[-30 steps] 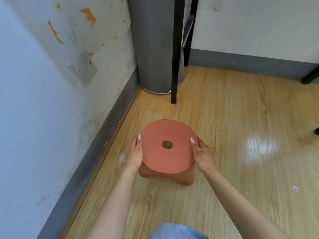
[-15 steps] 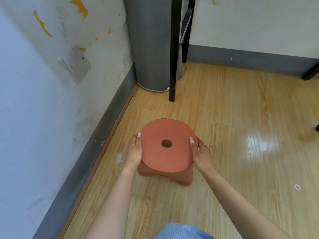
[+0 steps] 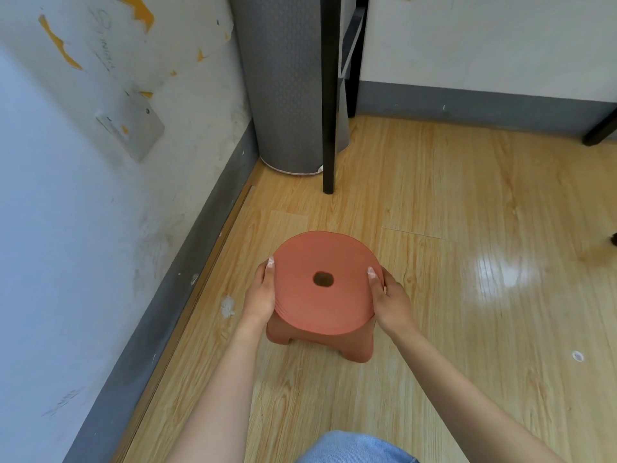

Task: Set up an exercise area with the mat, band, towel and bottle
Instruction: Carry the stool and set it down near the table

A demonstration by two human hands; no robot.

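Note:
A small round terracotta-red stool with a hole in the middle of its seat stands on the wooden floor near the left wall. My left hand grips the seat's left rim and my right hand grips its right rim. A rolled grey exercise mat stands upright in the corner beyond the stool. No band, towel or bottle is in view.
A black metal furniture leg stands just right of the rolled mat, with another black leg at the far right. The white wall with a grey skirting board runs along the left. Bare wooden floor stretches to the right.
The view has shifted slightly toward the corner. Both hands stay on the stool's rim and the stool stays at the same spot on the floor.

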